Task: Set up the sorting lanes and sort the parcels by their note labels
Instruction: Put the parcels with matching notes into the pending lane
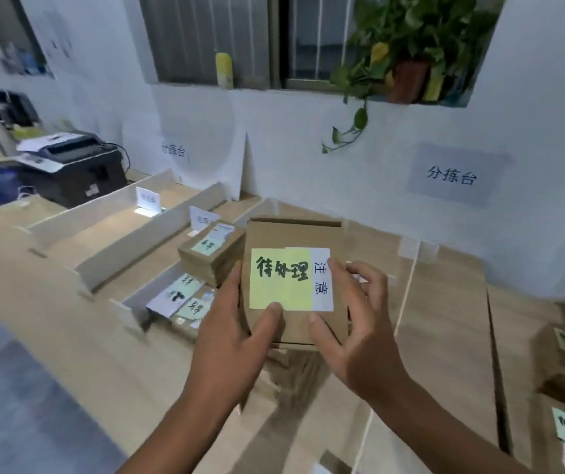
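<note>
This is a small parcel-sorting room in an office. Paper signs (452, 175) on the white wall read 分拣台. The long wooden bench (51, 285) below carries lanes (109, 224) walled by cardboard dividers (151, 234), each with a standing label card (148, 199). Note-labelled cardboard parcels (210, 253) lie in them, and a printer (72, 162) sits at the far left.

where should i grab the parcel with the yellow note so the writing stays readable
By its two side edges, coming from the near end, as the left hand and right hand do. The parcel is a flat box, its broad face carrying the yellow note and white label, so thumbs belong on the bare cardboard below them.
</note>
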The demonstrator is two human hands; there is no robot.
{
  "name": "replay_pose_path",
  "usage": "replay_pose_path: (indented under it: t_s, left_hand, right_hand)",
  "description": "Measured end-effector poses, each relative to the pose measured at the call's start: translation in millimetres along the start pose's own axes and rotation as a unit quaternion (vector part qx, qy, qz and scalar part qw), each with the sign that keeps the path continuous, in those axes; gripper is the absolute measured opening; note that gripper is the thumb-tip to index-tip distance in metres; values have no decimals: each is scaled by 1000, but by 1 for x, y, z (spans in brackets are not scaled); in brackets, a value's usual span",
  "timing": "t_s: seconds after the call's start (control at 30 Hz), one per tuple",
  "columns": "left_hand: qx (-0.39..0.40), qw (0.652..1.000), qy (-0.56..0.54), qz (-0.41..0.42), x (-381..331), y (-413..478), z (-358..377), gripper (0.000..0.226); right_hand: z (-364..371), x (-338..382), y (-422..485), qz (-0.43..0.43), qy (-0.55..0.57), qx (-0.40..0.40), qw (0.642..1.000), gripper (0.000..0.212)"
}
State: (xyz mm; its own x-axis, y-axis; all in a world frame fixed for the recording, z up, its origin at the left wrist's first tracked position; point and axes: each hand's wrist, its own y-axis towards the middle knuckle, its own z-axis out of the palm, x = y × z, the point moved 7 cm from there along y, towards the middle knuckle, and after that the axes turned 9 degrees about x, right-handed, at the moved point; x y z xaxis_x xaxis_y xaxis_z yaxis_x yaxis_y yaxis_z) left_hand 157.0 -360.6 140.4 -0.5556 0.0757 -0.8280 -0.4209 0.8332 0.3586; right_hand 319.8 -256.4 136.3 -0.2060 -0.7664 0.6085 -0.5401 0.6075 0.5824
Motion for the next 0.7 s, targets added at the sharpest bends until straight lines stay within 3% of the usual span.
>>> replay_pose_path:
  t_s: [0.23,0.37,0.5,0.7]
  left_hand:
    - [-67,997,32,-37,87,-27,-181,73]
    - [-90,993,39,-64,134,-29,-264,69]
    - [-92,992,47,-75,178,-13,-316,74]
    - [-70,993,49,-83,259,57,-356,59]
  right_hand:
    - [173,117,49,-56,67,39,995,65]
    - [258,164,74,-63,86,60,992,65]
    - [328,179,100,-32,107,85,990,68]
    - [421,150,158,-3,112,69,991,63]
